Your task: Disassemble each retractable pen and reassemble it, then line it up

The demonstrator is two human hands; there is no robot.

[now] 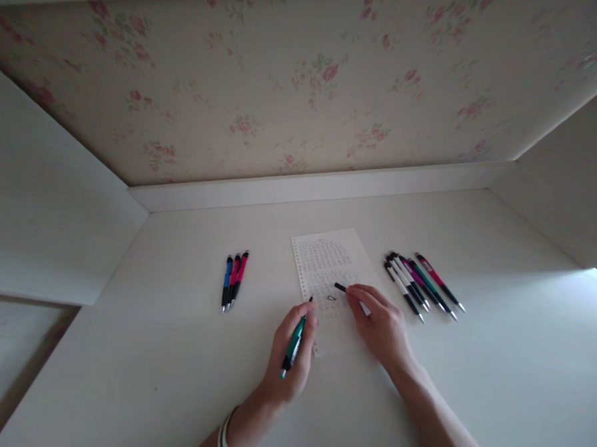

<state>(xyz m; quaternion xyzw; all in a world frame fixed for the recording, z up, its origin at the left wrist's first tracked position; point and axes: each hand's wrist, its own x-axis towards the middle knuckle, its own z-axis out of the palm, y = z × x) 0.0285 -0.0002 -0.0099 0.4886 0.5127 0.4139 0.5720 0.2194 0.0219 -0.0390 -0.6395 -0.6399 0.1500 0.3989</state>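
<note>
My left hand (pixel 291 354) is closed around a green pen (pixel 293 344), whose clicker end points down toward me. A thin dark end of it pokes out past my fingertips, over the paper. With its fingertips my right hand (pixel 381 319) pinches a short black pen part (pixel 340 287); my fingers hide the rest of it. Between my hands, a small metallic piece (pixel 331 298) lies on a sheet of lined paper (pixel 325 255) covered in handwriting. Its exact kind is too small to tell.
Three pens (pixel 235 280), one blue and two pink-red, lie side by side on the left of the white desk (pixel 186 376). Several pens (pixel 422 284) in white, purple, green and red lie to the right of the paper. White panels and a floral-papered wall (pixel 271 85) surround the desk.
</note>
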